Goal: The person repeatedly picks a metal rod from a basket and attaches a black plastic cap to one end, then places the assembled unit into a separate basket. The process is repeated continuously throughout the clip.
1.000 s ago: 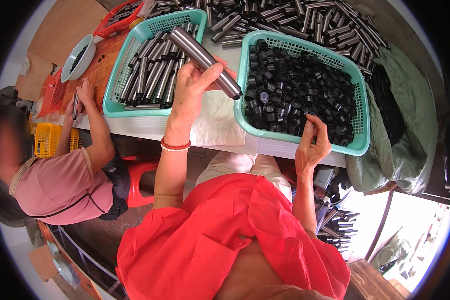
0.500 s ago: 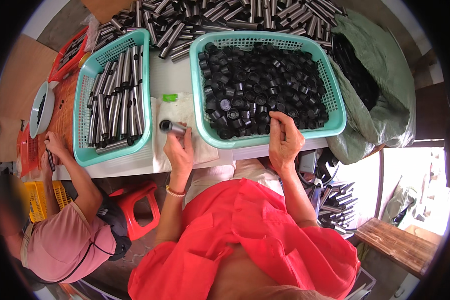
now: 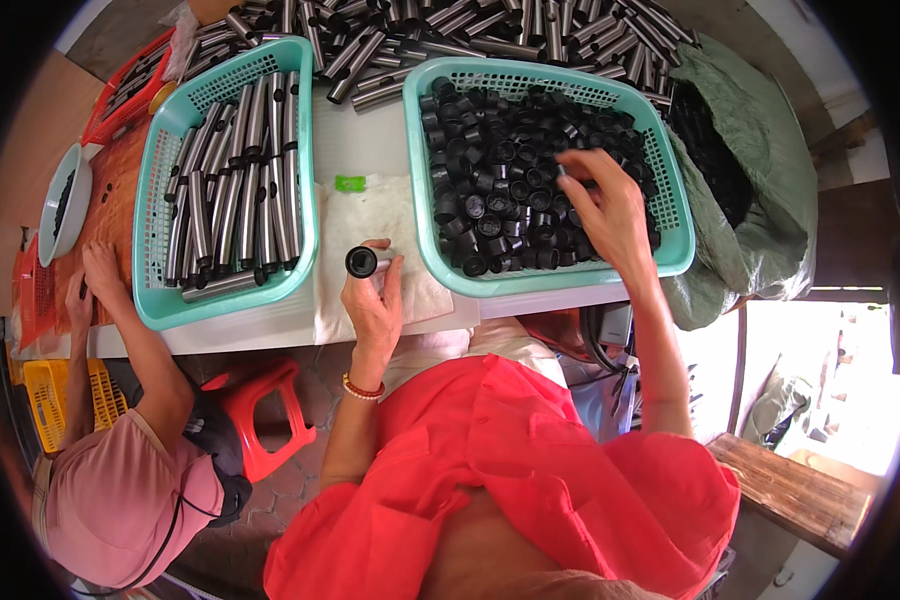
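Note:
My left hand (image 3: 373, 315) grips a short steel tube (image 3: 386, 258) above the cloth, its round end with a black plastic cap (image 3: 361, 262) tilted up at me. Over a turquoise basket (image 3: 425, 250) full of loose black caps (image 3: 510, 180), my right hand (image 3: 610, 205) bends its thumb and fingers together. Something small and greyish shows at those fingertips, too unclear to name. A second turquoise basket (image 3: 308, 200), left of my left hand, contains several steel tubes (image 3: 228, 215) lying side by side.
A pale cloth (image 3: 335, 225) with a green scrap (image 3: 350, 184) lies between the baskets. Steel tubes (image 3: 450, 45) heap up behind. A green sack (image 3: 760, 130) stands at right. At left, another person's hands (image 3: 100, 270) work near a white bowl (image 3: 67, 205). A red stool (image 3: 265, 420) stands below.
My right hand has moved from the basket's near edge farther in over the caps. My left hand has turned the tube so that its capped end faces me. The view has shifted slightly.

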`<control>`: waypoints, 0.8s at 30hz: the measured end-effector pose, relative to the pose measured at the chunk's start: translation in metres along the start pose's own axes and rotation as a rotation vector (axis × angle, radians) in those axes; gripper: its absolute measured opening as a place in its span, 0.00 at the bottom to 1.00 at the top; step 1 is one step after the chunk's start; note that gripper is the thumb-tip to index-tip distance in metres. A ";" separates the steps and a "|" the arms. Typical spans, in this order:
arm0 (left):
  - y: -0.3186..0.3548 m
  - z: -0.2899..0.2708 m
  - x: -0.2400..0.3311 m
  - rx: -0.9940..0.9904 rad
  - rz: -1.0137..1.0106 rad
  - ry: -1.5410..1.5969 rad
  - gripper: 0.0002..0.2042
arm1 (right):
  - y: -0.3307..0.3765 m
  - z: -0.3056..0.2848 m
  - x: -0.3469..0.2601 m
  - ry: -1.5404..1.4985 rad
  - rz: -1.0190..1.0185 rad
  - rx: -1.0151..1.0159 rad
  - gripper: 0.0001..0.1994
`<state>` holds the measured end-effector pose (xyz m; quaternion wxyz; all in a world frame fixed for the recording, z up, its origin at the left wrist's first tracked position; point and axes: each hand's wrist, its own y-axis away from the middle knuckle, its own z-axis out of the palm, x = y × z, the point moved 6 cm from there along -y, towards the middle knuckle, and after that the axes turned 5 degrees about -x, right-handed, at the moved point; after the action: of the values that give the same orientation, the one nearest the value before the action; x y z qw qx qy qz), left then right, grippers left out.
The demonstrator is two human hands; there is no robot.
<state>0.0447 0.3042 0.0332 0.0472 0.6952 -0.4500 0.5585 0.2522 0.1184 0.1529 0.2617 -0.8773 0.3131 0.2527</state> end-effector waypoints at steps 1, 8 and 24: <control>-0.001 0.001 0.002 -0.004 0.008 -0.003 0.10 | -0.014 0.005 0.002 0.105 -0.105 -0.040 0.10; 0.000 0.000 -0.004 0.023 -0.015 0.028 0.10 | -0.062 0.067 0.007 0.234 -0.452 -0.397 0.20; -0.006 -0.003 0.007 -0.021 -0.032 -0.064 0.13 | -0.030 0.078 -0.069 -1.208 0.104 -0.469 0.15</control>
<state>0.0464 0.3056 0.0431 0.0491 0.7193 -0.4461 0.5302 0.2043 0.2154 0.1461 0.1808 -0.5983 0.0892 0.7755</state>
